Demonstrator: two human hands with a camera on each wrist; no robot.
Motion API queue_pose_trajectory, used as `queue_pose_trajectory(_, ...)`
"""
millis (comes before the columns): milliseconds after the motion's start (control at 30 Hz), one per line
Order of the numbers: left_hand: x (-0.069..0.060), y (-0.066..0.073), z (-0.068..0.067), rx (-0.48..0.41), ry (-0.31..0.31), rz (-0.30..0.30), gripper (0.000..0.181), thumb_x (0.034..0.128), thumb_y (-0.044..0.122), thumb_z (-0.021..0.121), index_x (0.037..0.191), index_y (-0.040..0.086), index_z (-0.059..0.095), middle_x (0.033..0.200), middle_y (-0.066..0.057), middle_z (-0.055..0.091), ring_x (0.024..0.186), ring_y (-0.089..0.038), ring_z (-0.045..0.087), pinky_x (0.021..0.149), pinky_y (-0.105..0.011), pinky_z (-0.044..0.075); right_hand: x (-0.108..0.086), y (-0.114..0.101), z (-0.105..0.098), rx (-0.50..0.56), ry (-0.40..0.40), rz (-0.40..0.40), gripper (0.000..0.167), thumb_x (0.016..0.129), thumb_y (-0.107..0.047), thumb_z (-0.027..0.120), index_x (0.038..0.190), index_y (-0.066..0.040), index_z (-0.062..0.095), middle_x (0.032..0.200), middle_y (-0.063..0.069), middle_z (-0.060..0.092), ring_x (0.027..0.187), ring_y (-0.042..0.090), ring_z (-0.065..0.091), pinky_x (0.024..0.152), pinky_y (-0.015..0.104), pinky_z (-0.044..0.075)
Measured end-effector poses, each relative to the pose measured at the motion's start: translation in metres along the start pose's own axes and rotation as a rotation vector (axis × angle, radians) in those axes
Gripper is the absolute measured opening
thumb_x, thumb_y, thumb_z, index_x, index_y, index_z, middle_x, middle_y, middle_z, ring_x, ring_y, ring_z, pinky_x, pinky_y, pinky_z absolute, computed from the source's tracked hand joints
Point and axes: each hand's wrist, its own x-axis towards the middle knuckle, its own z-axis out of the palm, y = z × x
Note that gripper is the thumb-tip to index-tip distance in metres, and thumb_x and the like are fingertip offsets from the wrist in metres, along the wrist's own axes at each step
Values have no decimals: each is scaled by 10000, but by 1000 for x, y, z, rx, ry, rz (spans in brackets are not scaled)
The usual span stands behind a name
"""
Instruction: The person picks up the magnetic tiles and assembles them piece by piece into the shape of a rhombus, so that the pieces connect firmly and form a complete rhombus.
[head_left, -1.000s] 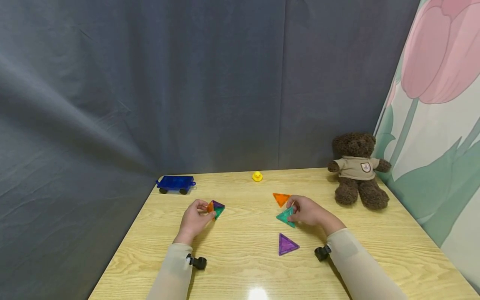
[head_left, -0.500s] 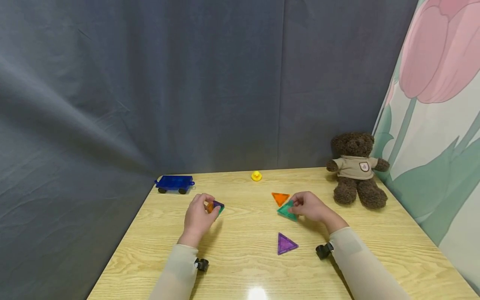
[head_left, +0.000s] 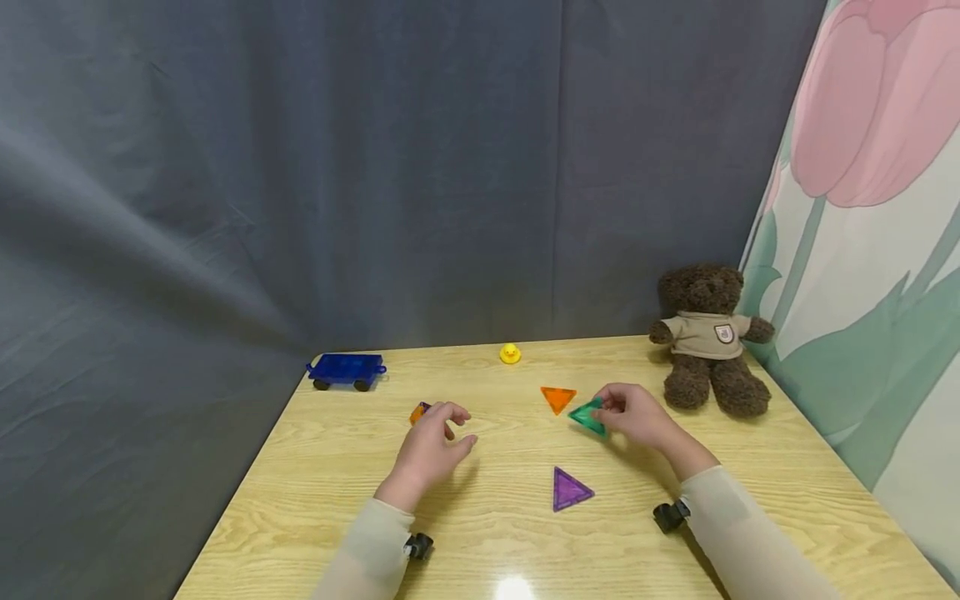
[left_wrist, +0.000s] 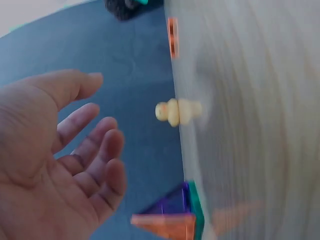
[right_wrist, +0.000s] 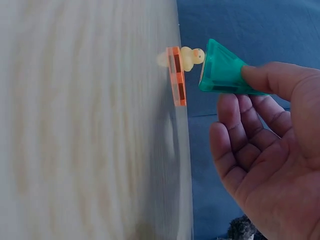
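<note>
The left hand (head_left: 427, 454) is held over the table with loosely bent fingers and nothing in them. Just behind it stands a small tile shape (head_left: 418, 412), partly hidden; the left wrist view shows its orange (left_wrist: 167, 225), purple and green sides. The right hand (head_left: 637, 417) pinches a green triangular tile (head_left: 588, 417) between thumb and fingers, raised above the table in the right wrist view (right_wrist: 225, 70). An orange triangle (head_left: 558, 398) lies just left of that tile, and a purple triangle (head_left: 571, 489) lies nearer the front.
A blue wheeled cart (head_left: 347, 371) stands at the table's back left. At the back edge is a yellow duck (head_left: 510, 354). A brown teddy bear (head_left: 708, 342) in a beige shirt sits at the back right, with a dark curtain (head_left: 442, 183) behind the table.
The left hand has let go of the small tile shape and moved right, its fingers spread from the thumb. The right hand has shifted slightly right with the green tile.
</note>
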Motion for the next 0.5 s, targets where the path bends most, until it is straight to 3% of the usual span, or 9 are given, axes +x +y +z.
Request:
queue_pose_trajectory(267,-8,17,25,-27,-202,125,353,977,309,772,1292,185,674,1253,5,644,1023,-148,623,813,-327,556,-19,4,-6,-2,43,-29,91,995,-144,741,1074,-99,735,920,36,654,783,206,569,648,308,496)
queue_pose_trajectory(500,-13,29,36,-86,-275,144,368,971,316,778,1313,221,680,1266,78,625,1109,-127,625,898,-355,557,-33,1,-9,-15,80,-42,113,964,-115,774,1071,-90,748,902,24,673,776,188,614,637,297,526)
